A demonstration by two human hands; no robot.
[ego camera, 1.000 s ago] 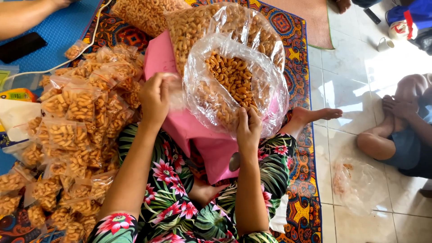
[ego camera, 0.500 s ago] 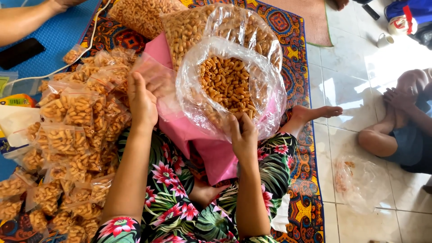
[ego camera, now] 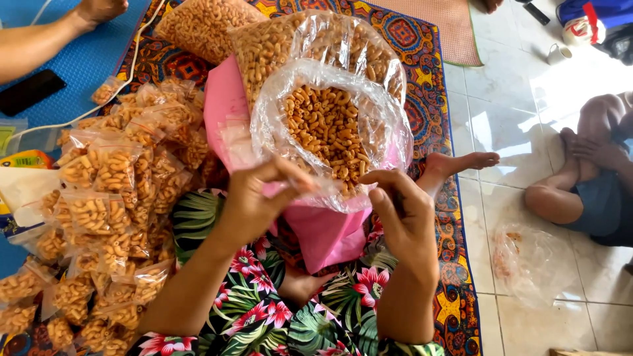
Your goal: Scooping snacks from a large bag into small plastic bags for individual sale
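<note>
The left hand (ego camera: 254, 204) is closed in a pinch on the near rim of the big clear bag of orange snack curls (ego camera: 326, 135), while the right hand (ego camera: 405, 217) curls loosely just right of that rim, and I cannot tell if it grips the plastic. The bag lies directly ahead of both hands on a pink cloth (ego camera: 323, 234), mouth facing up; small filled packets (ego camera: 109, 198) are heaped to the bag's left.

Our two forearms rise side by side from the lower edge of the view. Our left hand (ego camera: 254, 204) has fingers curled, thumb and fingertips pinched together. Our right hand (ego camera: 403, 221) sits just beside it, knuckles bent, fingers loosely curled inward.
</note>
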